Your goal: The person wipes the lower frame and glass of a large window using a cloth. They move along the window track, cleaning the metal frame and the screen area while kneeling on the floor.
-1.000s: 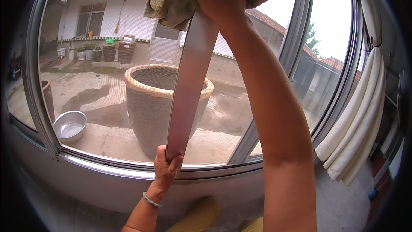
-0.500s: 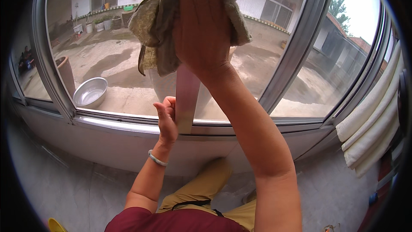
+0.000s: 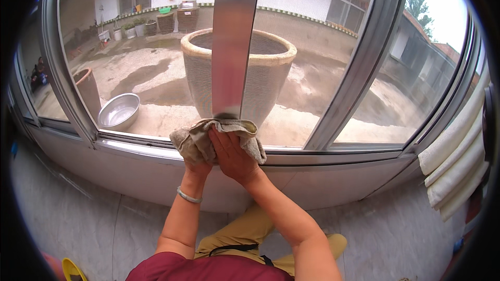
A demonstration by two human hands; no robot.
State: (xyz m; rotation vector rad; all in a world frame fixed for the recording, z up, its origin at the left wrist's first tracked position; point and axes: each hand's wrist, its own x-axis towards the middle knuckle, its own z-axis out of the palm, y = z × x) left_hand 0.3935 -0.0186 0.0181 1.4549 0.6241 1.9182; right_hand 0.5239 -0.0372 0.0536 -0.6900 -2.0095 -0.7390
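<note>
A crumpled grey-beige cloth [image 3: 191, 141] lies against the foot of the upright metal window bar [image 3: 230, 67]. My right hand [image 3: 233, 155] holds the cloth there, its fingers laid over the folds and pointing up the bar. Close beside it, my left hand [image 3: 199, 167] is at the cloth's lower edge, with a light bracelet on the wrist. The cloth covers that hand's fingers, so their pose is hidden. The bar's shiny face above the cloth reflects a reddish patch.
Sliding window frames [image 3: 359, 57] flank the bar, above a sill [image 3: 135, 149]. Beyond the glass stand a big rimmed pot [image 3: 271, 80] and a metal basin [image 3: 120, 111]. A white curtain [image 3: 453, 161] hangs at the right. Something yellow [image 3: 73, 269] is at lower left.
My right hand has brought the cloth down the bar from near the top to its foot. The cloth now covers my left hand's fingers, and the big pot outside shows.
</note>
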